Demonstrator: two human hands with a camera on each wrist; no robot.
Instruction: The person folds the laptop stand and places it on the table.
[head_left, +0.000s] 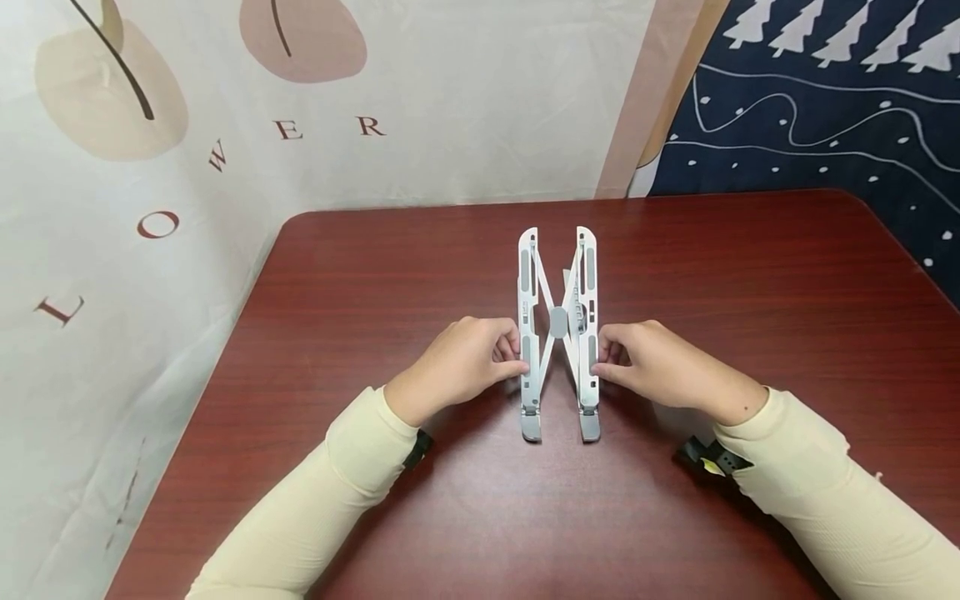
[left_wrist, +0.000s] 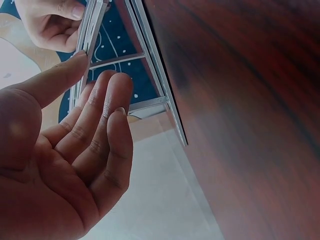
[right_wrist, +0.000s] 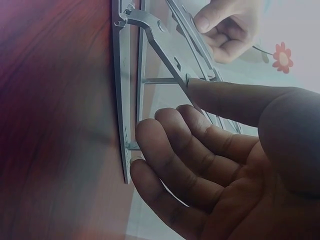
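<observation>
A silver folding laptop stand point(head_left: 558, 322) stands on the table, its two top rails joined by crossed bars at a grey hub. My left hand point(head_left: 468, 362) pinches the left rail between thumb and fingers. On the other side, my right hand point(head_left: 663, 367) grips the right rail the same way. The left wrist view shows the stand point(left_wrist: 157, 65) raised at an angle, with the left hand's thumb on its upper rail point(left_wrist: 89, 42). In the right wrist view, the right thumb point(right_wrist: 225, 100) presses a sloping arm of the stand point(right_wrist: 162, 47).
The dark red wooden table point(head_left: 420, 267) has rounded far corners. A pale printed cloth point(head_left: 465, 100) hangs behind and to the left. A navy cloth with white trees point(head_left: 810, 108) hangs at the right. Black straps point(head_left: 712, 457) circle the wrists.
</observation>
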